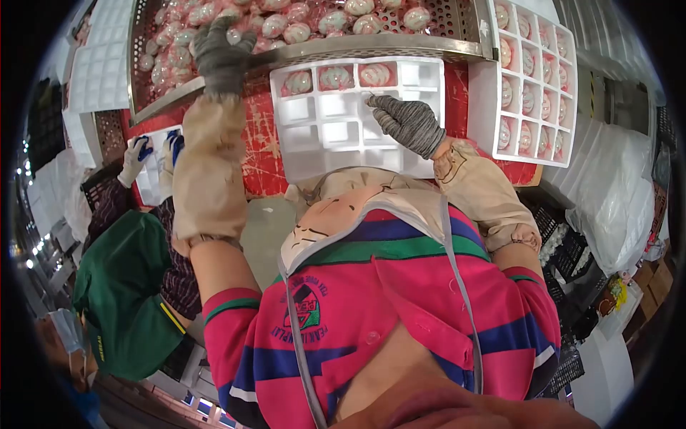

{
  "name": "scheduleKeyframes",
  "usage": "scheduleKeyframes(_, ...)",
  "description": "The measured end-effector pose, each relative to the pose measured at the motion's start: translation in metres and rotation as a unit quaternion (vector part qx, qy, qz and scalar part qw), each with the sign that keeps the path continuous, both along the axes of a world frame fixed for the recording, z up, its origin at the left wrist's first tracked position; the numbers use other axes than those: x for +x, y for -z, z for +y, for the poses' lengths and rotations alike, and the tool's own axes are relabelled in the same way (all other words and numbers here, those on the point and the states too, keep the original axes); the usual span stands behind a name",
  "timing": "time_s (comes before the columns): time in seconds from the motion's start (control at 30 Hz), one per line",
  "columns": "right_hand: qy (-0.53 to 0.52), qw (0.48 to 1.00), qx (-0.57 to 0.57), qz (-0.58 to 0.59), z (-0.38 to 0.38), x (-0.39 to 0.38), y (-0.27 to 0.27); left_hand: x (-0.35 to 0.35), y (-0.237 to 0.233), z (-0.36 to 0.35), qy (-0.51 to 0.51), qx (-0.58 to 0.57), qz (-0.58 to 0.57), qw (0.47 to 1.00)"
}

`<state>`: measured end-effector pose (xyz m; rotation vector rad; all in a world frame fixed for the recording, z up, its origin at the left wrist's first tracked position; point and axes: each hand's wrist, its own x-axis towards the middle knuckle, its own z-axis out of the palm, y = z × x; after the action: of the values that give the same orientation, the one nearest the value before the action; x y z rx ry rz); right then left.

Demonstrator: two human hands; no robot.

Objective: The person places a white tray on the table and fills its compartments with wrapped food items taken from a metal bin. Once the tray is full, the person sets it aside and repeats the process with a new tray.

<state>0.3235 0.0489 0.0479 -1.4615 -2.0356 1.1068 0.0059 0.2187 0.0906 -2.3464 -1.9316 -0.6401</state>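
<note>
My left hand [223,53], in a grey glove, reaches over the metal tray's front edge [314,51] onto wrapped round items [275,26]; what its fingers hold, if anything, is hidden. A white foam box [295,134] with square compartments lies on the red table [261,154] in front of me. Three wrapped round items [335,77] fill the left, second and third compartments of its far row. Over the box's right half hovers my right hand [407,125], gloved in grey, fingers pinched together, nearest the third item; nothing clear shows between them.
At the right stands a foam box [483,118] filled with wrapped items. Stacked white foam trays [103,68] are at the far left. A co-worker in green [128,293] sits at the left, gloved hands at another white box [150,187]. Clear plastic bags [614,200] lie at the right.
</note>
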Motion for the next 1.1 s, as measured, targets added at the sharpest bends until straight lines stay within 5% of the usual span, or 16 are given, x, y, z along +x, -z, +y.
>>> scheduleKeyframes(0.03, -0.009, 1.000, 0.022, -0.002, -0.001, -0.003, 0.001, 0.011, -0.017, -0.022, -0.011, 0.129, 0.052, 0.990)
scheduleKeyframes(0.13, -0.034, 0.998, 0.061, 0.003, -0.005, -0.012, 0.010, 0.019, -0.011, -0.080, 0.094, 0.192, 0.198, 0.957)
scheduleKeyframes(0.2, -0.050, 0.998, 0.047, -0.007, -0.001, -0.018, 0.009, 0.024, 0.039, -0.117, 0.058, 0.110, 0.369, 0.921)
scheduleKeyframes(0.3, -0.071, 0.995, 0.074, 0.001, 0.008, -0.033, 0.002, 0.050, 0.055, -0.152, 0.059, -0.030, 0.339, 0.938)
scheduleKeyframes(0.4, -0.053, 0.999, 0.001, -0.005, 0.016, -0.054, 0.001, 0.059, 0.059, -0.166, 0.028, -0.029, 0.210, 0.977)
scheduleKeyframes(0.47, -0.061, 0.998, 0.015, -0.002, 0.023, -0.070, 0.012, 0.059, 0.040, -0.166, 0.027, -0.035, -0.081, 0.996)
scheduleKeyframes(0.63, -0.105, 0.992, 0.061, -0.034, 0.035, -0.100, 0.027, 0.018, 0.041, -0.163, -0.011, -0.037, -0.059, 0.998)
scheduleKeyframes(0.7, -0.109, 0.991, 0.069, -0.048, 0.040, -0.105, 0.034, 0.009, 0.045, -0.163, -0.038, -0.221, -0.155, 0.962)
scheduleKeyframes(0.9, -0.172, 0.957, 0.220, -0.085, 0.052, -0.118, 0.040, 0.011, 0.049, -0.172, -0.001, -0.147, -0.128, 0.981)
scheduleKeyframes(1.03, -0.245, 0.939, 0.111, -0.216, 0.062, -0.118, 0.024, -0.001, 0.051, -0.160, 0.054, -0.188, -0.089, 0.977)
scheduleKeyframes(1.1, -0.214, 0.954, 0.108, -0.179, 0.055, -0.110, 0.018, -0.008, 0.051, -0.153, 0.082, -0.187, -0.068, 0.977)
